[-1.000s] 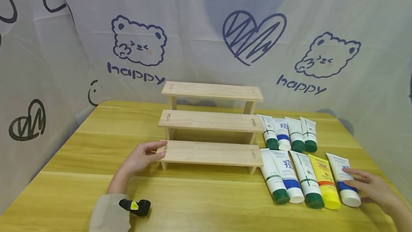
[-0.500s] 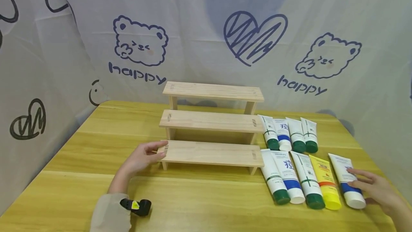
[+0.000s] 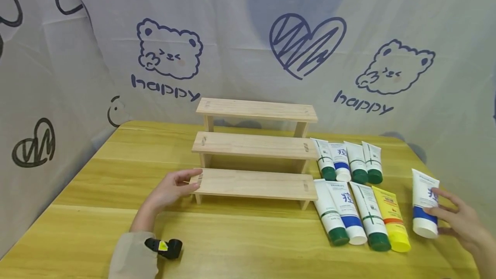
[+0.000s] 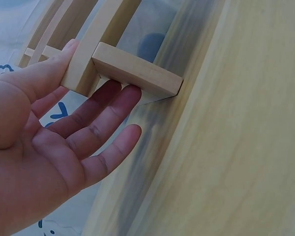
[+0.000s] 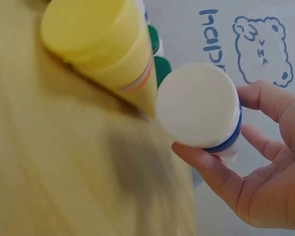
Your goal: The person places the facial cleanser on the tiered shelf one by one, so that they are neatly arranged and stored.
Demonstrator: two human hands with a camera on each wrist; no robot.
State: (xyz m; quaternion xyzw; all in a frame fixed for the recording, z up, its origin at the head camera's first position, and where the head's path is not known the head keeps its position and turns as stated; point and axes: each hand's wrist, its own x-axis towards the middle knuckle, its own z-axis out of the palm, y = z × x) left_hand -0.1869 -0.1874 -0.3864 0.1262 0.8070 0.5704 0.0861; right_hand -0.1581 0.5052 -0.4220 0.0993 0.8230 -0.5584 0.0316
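Observation:
A three-step wooden rack (image 3: 252, 184) stands mid-table, its lowest step's left end held by my left hand (image 3: 168, 191). In the left wrist view, the thumb of my left hand (image 4: 59, 142) lies on the rack's (image 4: 137, 69) board, fingers below and beside it. On the right, my right hand (image 3: 463, 223) pinches a white tube with a blue band (image 3: 424, 190), cap down and raised off the table. The right wrist view has the tube's white cap (image 5: 196, 105) facing the camera, between thumb and fingers of my right hand (image 5: 270, 187).
Left of the held tube lies a yellow tube (image 3: 389, 210), beside white tubes with green (image 3: 368, 206) and white caps. Behind them is a row of several smaller tubes (image 3: 354, 158). A printed white cloth (image 3: 232, 68) hangs behind the wooden table (image 3: 232, 244).
My right hand has lifted the white and blue tube off the table and moved it right, away from the yellow tube, tilting it more upright. My left hand has stayed at the rack.

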